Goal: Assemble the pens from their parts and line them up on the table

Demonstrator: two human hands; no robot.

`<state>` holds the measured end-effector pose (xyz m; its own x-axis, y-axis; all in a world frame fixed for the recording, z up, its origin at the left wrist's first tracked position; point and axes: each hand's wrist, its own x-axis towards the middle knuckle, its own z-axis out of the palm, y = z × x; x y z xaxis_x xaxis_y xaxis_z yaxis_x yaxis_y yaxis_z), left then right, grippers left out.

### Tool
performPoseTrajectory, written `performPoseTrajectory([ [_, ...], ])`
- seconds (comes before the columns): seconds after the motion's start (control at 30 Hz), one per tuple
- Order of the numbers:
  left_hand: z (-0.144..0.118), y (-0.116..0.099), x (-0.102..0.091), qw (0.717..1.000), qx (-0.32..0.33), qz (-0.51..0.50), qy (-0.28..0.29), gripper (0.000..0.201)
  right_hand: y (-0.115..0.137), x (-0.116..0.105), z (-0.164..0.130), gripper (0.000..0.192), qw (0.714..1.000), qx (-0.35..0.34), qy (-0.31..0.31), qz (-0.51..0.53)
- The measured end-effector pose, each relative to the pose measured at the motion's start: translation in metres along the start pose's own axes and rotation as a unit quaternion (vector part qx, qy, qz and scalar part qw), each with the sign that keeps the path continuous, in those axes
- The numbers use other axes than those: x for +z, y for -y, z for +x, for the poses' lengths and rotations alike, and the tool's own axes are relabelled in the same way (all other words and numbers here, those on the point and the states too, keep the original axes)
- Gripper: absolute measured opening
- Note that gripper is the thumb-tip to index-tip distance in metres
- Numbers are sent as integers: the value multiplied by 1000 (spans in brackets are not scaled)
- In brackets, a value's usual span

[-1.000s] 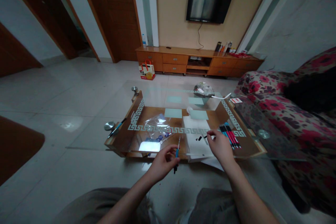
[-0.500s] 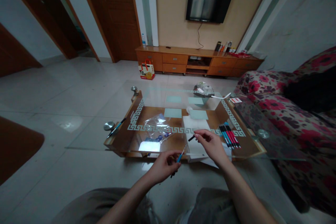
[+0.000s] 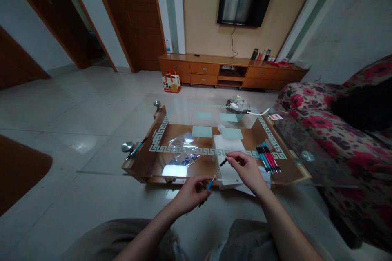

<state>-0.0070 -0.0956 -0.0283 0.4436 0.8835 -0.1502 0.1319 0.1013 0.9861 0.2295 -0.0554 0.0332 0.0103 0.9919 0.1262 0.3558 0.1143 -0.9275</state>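
Observation:
My left hand is closed around a blue pen barrel, its thin refill sticking out toward the upper right. The dark end of this pen shows below my fingers. Between thumb and fingertips, my right hand pinches a short black pen part. Its lower end is beside the refill's tip; whether they touch, I cannot tell. Right of my hands, a row of blue and red pens lies on the glass table.
A clear plastic bag lies left of centre on the table, and a single blue-and-black pen is near its left side. A white box shows behind my right hand. The floral sofa stands at the right.
The black part and the refill tip have come slightly closer together. Both hands keep their grips, and the other things stay where they were.

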Motion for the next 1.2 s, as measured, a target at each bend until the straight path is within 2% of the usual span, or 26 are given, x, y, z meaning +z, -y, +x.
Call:
performPoseTrajectory([
  [0.2, 0, 2, 0, 1000, 4, 5, -2, 43, 0, 2, -1, 27, 1000, -4, 29, 0],
  [0.47, -1, -4, -1, 1000, 6, 16, -4, 42, 5, 5, -5, 27, 995, 4, 103, -9],
  [0.73, -1, -7, -1, 998, 29, 35, -34, 41, 7, 10, -9, 26, 987, 8, 161, -20],
  [0.9, 0, -7, -1, 998, 24, 46, -28, 34, 4, 11, -9, 25, 984, 9, 175, -19],
  [1.2, -1, -13, -2, 997, 25, 64, -40, 34, 2, 10, -9, 22, 983, 10, 178, -40],
])
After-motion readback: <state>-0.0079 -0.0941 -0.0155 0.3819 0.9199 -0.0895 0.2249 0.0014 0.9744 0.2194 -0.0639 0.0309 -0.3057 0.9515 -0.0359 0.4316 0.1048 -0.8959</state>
